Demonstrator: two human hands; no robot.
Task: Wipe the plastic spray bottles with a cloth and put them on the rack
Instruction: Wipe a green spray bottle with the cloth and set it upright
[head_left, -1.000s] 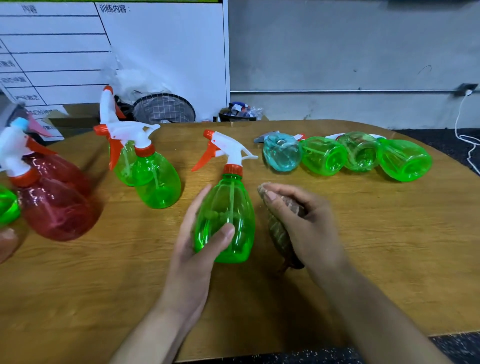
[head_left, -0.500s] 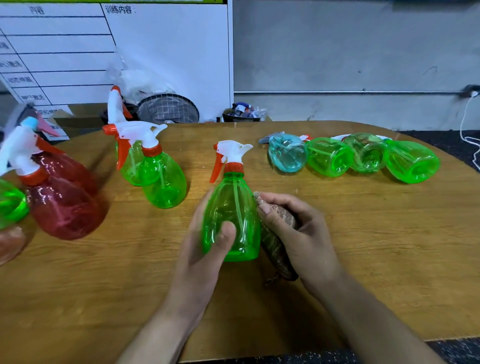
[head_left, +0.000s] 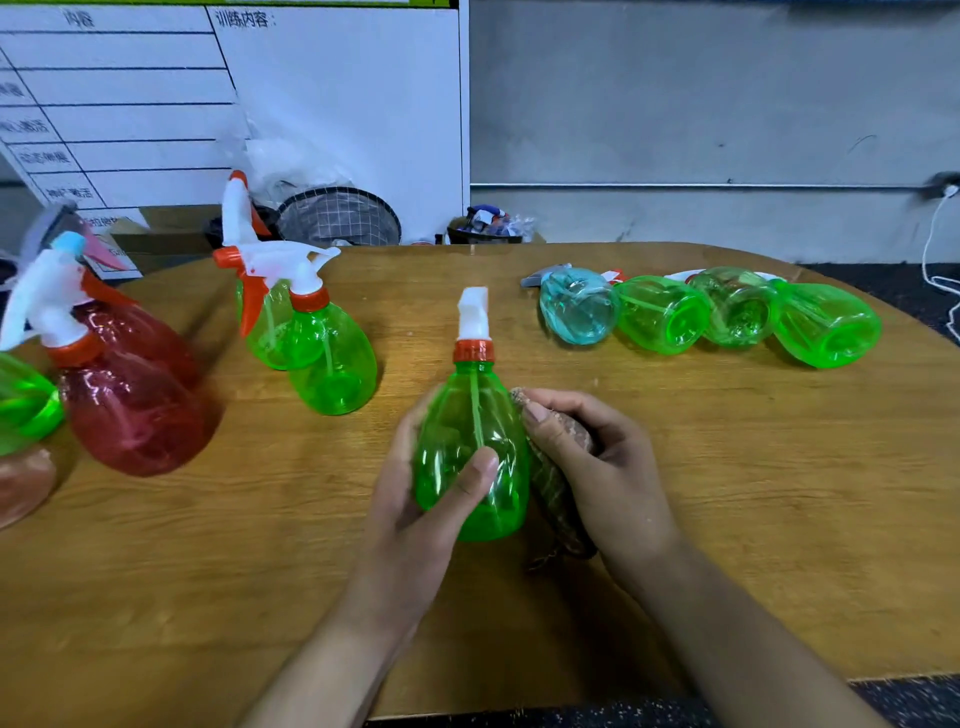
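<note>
Left hand (head_left: 415, 514) wraps the green bottle (head_left: 470, 457) at centre of the wooden surface (head_left: 753, 519), thumb across its front, fingers curled behind. Right hand (head_left: 608, 473) clutches a brown cloth (head_left: 558, 488) bunched in its curled fingers, pressed against the bottle's right side. The bottle's white nozzle points away. Over on the right, a row of four bottles (head_left: 706, 317) lies on its side, one blue, three green. To the left stand two more green bottles (head_left: 327, 353) and red bottles (head_left: 130, 400).
</note>
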